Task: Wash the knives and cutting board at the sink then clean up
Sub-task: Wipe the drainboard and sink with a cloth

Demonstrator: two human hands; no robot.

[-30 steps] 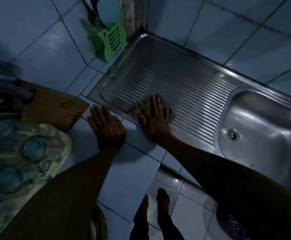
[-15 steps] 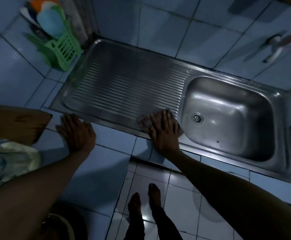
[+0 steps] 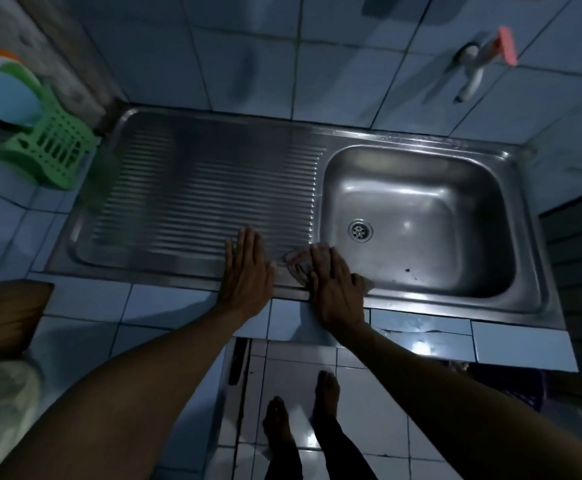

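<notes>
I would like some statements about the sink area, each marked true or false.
1. The right hand lies flat on a cloth at the front edge of the sink. True.
2. The left hand holds a knife. False: it lies flat and empty on the drainboard.
3. The basin is full of water. False: the drain is bare.
4. A green rack stands left of the drainboard. True.
5. Water runs from the tap. False: no stream shows.
</notes>
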